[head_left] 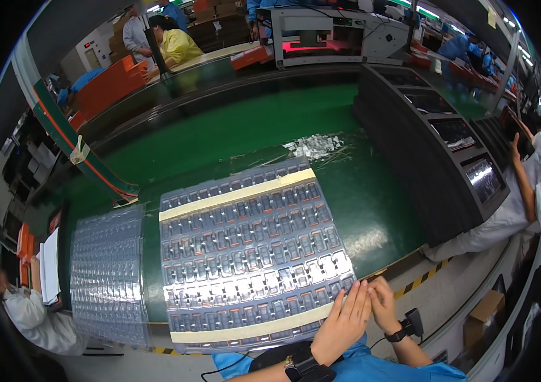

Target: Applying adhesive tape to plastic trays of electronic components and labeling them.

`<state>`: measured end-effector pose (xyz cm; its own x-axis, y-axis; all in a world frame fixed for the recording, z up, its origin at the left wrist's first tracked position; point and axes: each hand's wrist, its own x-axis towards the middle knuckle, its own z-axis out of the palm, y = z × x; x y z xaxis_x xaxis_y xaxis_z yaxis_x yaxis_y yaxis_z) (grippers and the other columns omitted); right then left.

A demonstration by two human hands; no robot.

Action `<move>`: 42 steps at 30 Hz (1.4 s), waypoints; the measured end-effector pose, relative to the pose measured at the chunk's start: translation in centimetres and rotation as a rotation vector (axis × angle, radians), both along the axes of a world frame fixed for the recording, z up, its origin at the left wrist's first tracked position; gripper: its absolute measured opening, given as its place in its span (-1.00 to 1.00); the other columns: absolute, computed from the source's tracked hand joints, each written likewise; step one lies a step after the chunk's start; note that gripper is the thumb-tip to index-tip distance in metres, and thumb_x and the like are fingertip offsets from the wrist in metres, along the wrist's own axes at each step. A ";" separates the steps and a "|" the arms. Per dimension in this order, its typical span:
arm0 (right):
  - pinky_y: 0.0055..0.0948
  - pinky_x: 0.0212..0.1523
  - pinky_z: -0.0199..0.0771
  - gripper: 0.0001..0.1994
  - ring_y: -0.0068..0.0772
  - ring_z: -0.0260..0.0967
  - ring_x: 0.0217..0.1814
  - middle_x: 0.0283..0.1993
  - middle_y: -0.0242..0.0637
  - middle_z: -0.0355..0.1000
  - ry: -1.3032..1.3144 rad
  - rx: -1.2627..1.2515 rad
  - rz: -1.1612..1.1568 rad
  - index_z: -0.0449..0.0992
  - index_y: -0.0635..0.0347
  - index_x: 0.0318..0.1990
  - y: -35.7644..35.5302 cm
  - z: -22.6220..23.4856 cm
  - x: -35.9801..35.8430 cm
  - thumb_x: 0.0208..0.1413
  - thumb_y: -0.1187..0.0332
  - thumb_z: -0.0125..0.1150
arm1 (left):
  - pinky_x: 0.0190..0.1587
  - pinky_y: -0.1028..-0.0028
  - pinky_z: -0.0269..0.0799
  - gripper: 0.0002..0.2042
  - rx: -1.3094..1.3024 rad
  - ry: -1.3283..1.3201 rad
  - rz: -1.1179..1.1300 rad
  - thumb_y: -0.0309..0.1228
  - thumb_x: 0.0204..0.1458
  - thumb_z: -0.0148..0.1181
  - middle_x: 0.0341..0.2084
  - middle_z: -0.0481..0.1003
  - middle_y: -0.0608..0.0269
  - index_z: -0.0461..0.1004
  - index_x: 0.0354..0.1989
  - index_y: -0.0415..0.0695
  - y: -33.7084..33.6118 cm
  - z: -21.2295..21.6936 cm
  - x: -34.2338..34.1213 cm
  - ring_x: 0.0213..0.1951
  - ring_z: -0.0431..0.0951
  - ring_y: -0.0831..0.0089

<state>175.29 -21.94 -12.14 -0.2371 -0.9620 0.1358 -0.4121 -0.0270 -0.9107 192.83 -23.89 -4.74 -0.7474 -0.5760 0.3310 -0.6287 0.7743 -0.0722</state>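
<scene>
A large clear plastic blister tray (257, 245) lies on the green bench top before me. Its rows of pockets hold small parts with orange edges. Cream strips (238, 194) cross it near its far and near sides. My left hand (341, 325) is at the tray's near right corner, fingers stretched out and close together. Against its fingertips, just off the tray's right edge, rests my right hand (383, 307) with bent fingers. Some right fingers are hidden behind the left hand, and I cannot make out anything between them. Both wrists wear black bands.
Left of the tray lies another clear blister tray or stack (108, 274). Small pale scraps (315, 146) are heaped beyond. Tall black foam trays (423, 159) with dark screens stand at right. A green post (82, 149) rises at left. Co-workers sit on both sides.
</scene>
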 end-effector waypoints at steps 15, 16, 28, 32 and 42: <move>-0.52 -0.03 0.42 -0.62 -0.50 0.39 -0.06 -0.04 -0.27 0.46 -0.956 0.250 0.330 0.40 0.30 0.08 -1.8 -6.3 4.2 0.27 0.23 -0.12 | 0.34 0.25 0.12 -0.61 0.170 0.164 -0.574 -0.29 0.19 -0.02 0.21 0.35 0.08 0.37 0.15 -0.17 2.3 -1.0 4.7 0.29 0.28 0.21; -0.56 -0.09 0.42 -0.62 -0.55 0.42 -0.15 -0.14 -0.27 0.51 -0.951 0.176 0.368 0.46 0.32 0.01 -2.1 -6.2 4.4 0.23 0.23 -0.11 | 0.34 0.25 0.12 -0.61 0.173 0.163 -0.577 -0.29 0.19 -0.02 0.21 0.35 0.08 0.37 0.15 -0.17 3.0 -1.7 5.7 0.29 0.28 0.21; -0.45 -0.11 0.44 -0.67 -0.40 0.41 -0.01 -0.02 -0.20 0.46 -0.862 0.057 0.213 0.52 0.31 -0.09 -0.7 -12.2 5.9 0.07 0.27 0.17 | 0.02 0.19 0.40 -0.63 0.927 0.500 0.279 -0.23 0.07 0.15 -0.10 0.53 -0.01 0.49 0.00 -0.14 2.5 -12.9 8.8 -0.05 0.51 0.02; -0.43 -0.10 0.44 -0.65 -0.35 0.41 0.00 -0.09 -0.21 0.46 -0.734 -0.091 0.043 0.49 0.36 -0.04 -0.6 -15.0 6.7 -0.04 0.53 0.31 | -0.05 0.14 0.42 -0.70 0.666 0.386 0.447 -0.24 0.09 0.10 -0.17 0.55 0.04 0.53 -0.06 -0.11 2.9 -16.4 9.4 -0.13 0.53 0.05; -0.44 -0.07 0.42 -0.75 -0.49 0.40 -0.13 -0.20 -0.33 0.43 -0.892 0.261 -0.038 0.42 0.28 -0.08 -3.1 -5.2 5.5 0.26 0.26 0.09 | -0.12 0.15 0.40 -0.79 0.409 0.422 0.276 -0.36 0.09 0.04 -0.31 0.54 0.07 0.54 -0.17 -0.12 3.1 -18.7 9.9 -0.23 0.51 0.10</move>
<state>180.79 -25.00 -17.36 -0.1817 -0.9257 -0.3317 0.4469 0.2227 -0.8664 202.70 -20.77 -23.40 -0.4076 -0.8701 0.2770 -0.7186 0.4928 0.4907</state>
